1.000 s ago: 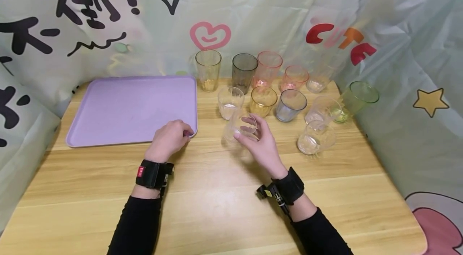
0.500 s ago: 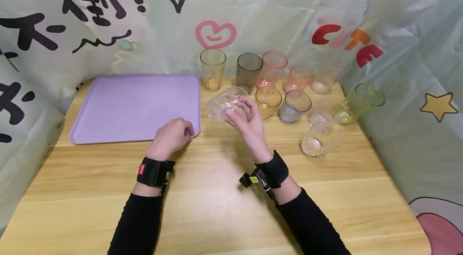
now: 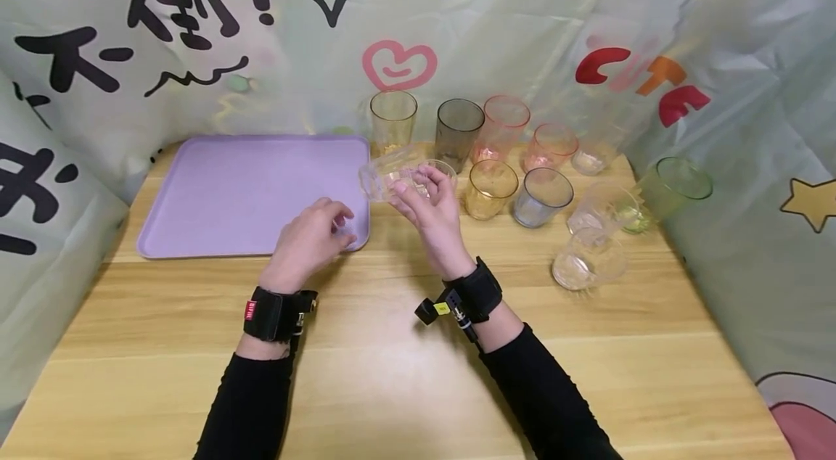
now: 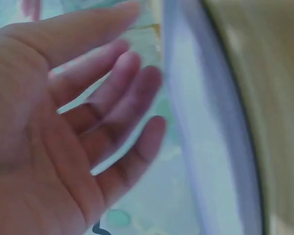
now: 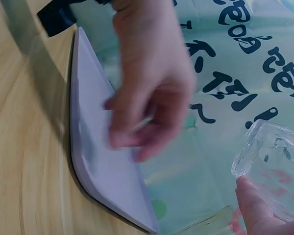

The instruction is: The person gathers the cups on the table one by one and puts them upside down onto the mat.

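My right hand (image 3: 427, 217) grips a clear glass (image 3: 377, 175), tipped on its side with its base towards the left, above the table by the tray's right edge. In the right wrist view that glass (image 5: 277, 159) shows its thick base, and one fingertip presses its side. My left hand (image 3: 307, 242) hovers over the near right corner of the lilac tray (image 3: 255, 191). Its fingers are loosely bent and hold nothing, as the left wrist view of the hand (image 4: 78, 107) shows. Another clear glass (image 3: 448, 168) stands partly hidden behind my right hand.
Right of my hands stand several glasses, among them a yellow tumbler (image 3: 393, 119), a grey one (image 3: 459, 128), an amber glass (image 3: 490, 191), a bluish one (image 3: 542, 199) and a green one (image 3: 675, 188). A printed cloth (image 3: 496, 17) hangs behind the table (image 3: 392, 373).
My right hand has lifted the clear glass from the table, tipped it sideways and carried it left towards the tray. My left hand's fingers have loosened and come off the tray's corner.
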Tool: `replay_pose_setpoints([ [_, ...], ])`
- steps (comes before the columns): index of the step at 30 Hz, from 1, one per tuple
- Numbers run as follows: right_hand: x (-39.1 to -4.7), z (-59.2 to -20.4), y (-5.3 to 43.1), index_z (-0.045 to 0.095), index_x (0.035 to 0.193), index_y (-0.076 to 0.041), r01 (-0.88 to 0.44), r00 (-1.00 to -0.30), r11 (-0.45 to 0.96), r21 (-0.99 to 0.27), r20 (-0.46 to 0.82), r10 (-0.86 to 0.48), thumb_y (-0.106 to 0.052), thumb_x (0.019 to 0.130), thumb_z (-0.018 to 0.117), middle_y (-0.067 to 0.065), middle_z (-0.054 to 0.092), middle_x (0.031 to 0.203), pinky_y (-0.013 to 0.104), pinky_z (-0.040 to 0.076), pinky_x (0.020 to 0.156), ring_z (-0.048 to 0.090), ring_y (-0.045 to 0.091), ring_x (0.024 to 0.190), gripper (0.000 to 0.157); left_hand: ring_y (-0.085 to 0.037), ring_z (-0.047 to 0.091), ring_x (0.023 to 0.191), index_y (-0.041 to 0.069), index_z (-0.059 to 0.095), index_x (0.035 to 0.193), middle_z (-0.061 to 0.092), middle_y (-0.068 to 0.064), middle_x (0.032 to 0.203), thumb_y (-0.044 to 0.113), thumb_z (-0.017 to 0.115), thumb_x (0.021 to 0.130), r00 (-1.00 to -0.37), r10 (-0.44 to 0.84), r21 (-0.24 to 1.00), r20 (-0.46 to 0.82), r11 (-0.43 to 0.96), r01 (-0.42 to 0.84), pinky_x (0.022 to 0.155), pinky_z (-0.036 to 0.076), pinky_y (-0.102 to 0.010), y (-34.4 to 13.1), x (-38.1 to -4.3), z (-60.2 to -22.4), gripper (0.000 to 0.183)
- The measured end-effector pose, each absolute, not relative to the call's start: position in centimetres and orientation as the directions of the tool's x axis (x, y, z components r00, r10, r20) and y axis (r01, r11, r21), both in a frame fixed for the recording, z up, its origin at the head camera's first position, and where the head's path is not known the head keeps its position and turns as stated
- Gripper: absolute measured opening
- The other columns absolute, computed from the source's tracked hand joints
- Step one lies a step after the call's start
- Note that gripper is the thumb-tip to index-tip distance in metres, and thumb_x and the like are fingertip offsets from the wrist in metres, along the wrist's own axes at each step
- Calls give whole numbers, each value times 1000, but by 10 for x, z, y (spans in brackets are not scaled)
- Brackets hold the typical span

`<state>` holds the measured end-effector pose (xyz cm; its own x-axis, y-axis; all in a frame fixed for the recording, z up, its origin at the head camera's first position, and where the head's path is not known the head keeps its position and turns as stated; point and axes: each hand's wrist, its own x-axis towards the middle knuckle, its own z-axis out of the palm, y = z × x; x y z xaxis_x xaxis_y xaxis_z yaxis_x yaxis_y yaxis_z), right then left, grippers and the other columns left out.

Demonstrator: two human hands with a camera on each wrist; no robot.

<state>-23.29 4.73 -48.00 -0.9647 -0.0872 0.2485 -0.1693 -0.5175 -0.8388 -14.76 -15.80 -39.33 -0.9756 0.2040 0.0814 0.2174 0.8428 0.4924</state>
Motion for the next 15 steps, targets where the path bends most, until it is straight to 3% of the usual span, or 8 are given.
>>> replay_pose_setpoints([
  [7, -228, -478, 47, 32, 129, -16, -140, -971, -496, -857, 217, -102, -21, 79, 69, 13, 41, 126, 48, 48, 84, 51, 37, 103, 63, -13, 47, 99, 16, 43, 129, 47, -1, 119, 32, 74, 73, -930, 167, 592, 327, 731, 340, 72, 47, -39, -153, -144, -375, 66],
  [15, -189, -412, 42, 30, 125, -11, -9, -978, -525, -851, 116, -173, -30, 79, 68, 15, 49, 125, 42, 49, 85, 52, 34, 100, 63, -17, 42, 110, 19, 32, 137, 36, 0, 134, 30, 80, 66, -850, 149, 653, 505, 578, 489, 85, 44, -40, -145, -146, -367, 87],
])
